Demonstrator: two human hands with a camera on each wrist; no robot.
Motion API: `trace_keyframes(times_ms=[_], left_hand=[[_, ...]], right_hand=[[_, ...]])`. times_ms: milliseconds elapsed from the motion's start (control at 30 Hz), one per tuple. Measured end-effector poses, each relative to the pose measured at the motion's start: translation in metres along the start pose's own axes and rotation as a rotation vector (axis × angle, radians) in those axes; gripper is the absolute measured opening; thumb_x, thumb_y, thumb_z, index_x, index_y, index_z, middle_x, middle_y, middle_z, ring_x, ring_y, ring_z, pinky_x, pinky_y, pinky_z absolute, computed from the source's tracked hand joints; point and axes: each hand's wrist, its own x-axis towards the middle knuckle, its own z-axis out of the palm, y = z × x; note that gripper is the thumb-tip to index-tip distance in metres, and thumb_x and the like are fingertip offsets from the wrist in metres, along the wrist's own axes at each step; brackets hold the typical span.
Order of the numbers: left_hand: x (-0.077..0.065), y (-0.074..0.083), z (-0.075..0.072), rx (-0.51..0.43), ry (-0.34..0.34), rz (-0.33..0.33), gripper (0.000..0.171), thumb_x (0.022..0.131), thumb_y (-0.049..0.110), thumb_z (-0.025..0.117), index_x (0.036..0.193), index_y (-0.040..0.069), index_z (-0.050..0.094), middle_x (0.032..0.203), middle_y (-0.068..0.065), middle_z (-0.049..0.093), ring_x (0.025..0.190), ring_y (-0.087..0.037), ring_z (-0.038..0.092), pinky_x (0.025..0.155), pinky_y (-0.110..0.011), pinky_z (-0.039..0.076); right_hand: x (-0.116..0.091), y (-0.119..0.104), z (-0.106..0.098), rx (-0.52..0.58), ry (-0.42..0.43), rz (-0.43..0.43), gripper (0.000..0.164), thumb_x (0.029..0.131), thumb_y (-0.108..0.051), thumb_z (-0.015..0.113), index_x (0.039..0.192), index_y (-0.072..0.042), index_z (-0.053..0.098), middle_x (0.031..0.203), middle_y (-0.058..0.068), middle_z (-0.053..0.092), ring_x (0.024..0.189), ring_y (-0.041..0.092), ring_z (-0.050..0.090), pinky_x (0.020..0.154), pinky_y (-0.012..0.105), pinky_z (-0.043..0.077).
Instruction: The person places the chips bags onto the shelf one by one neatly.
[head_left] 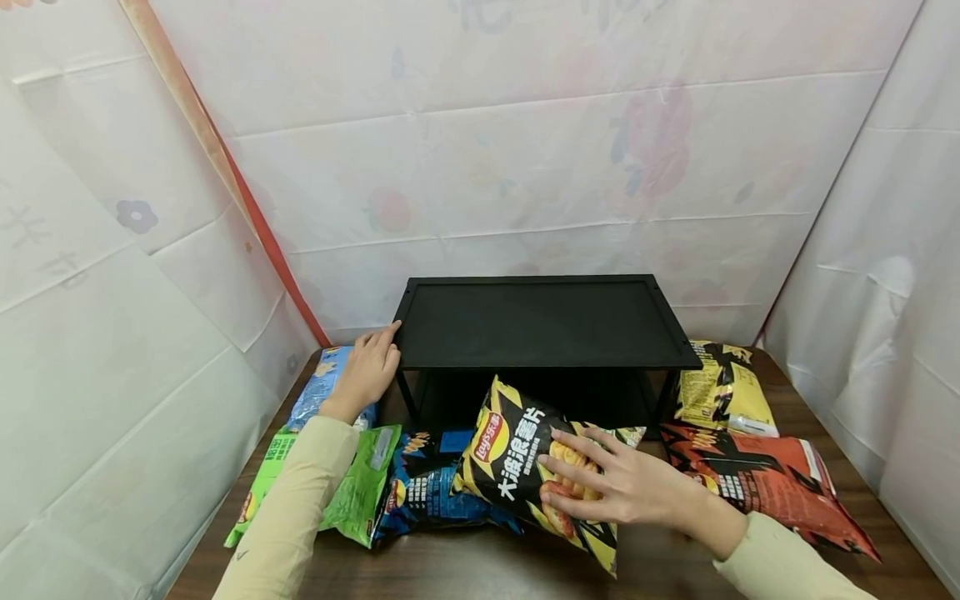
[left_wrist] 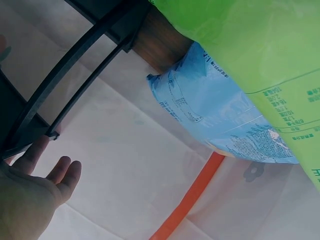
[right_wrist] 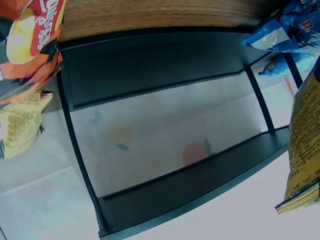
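Spreading nearly straight over the printed front, the fingers of my right hand point(head_left: 600, 483) lie on a black chip bag point(head_left: 525, 458), just in front of the shelf point(head_left: 536, 325). My left hand point(head_left: 363, 371) has its fingers loosely extended, touching the shelf's left edge. Between the two boards a low gap opens, with thin posts at its sides; the bag overlaps its mouth. A strip of brown table point(head_left: 450, 567) shows along the near side. Room to the right is narrow, because the red bag point(head_left: 765, 483) lies close by, with the yellow bag point(head_left: 723, 392) behind it.

The black bag is tilted, its long axis sloping from upper left to lower right. Its logo end points up and left (so the big characters climb sideways).

It covers part of the dark blue bag point(head_left: 423, 492), and its back face is hidden from above. My left sleeve point(head_left: 288, 508) crosses the green packaging point(head_left: 367, 487); whether that is one bag or two, I can't tell. It also hides some of the light blue bag point(head_left: 322, 387). From the right wrist, the black bag is cut off at the border.
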Motion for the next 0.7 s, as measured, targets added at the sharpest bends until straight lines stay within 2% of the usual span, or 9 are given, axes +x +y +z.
trace_keyframes(times_ms=[300, 467, 700], left_hand=[[0.000, 0.001, -0.001, -0.006, -0.005, -0.002, 0.051, 0.099, 0.033, 0.018, 0.148, 0.019, 0.019, 0.147, -0.015, 0.030, 0.134, -0.039, 0.022, 0.107, -0.058, 0.018], [-0.001, 0.001, -0.001, -0.007, -0.001, -0.003, 0.051, 0.099, 0.033, 0.018, 0.148, 0.018, 0.019, 0.147, -0.015, 0.030, 0.133, -0.040, 0.022, 0.107, -0.059, 0.018], [0.000, 0.002, -0.001, -0.010, 0.002, -0.002, 0.050, 0.099, 0.032, 0.019, 0.147, 0.019, 0.019, 0.147, -0.014, 0.030, 0.133, -0.040, 0.023, 0.107, -0.058, 0.018]], right_hand=[[0.003, 0.000, -0.004, -0.019, -0.005, -0.039, 0.041, 0.099, -0.004, 0.031, 0.135, -0.016, 0.045, 0.124, 0.013, 0.055, 0.108, 0.036, 0.056, 0.078, 0.045, 0.053], [0.006, 0.004, -0.006, -0.043, 0.025, -0.051, 0.040, 0.098, -0.004, 0.033, 0.134, -0.016, 0.046, 0.124, 0.013, 0.056, 0.108, 0.036, 0.056, 0.078, 0.045, 0.053], [0.006, 0.012, -0.007, -0.068, 0.076, -0.023, 0.041, 0.096, 0.001, 0.035, 0.131, -0.015, 0.049, 0.123, 0.013, 0.056, 0.106, 0.037, 0.057, 0.077, 0.046, 0.053]])
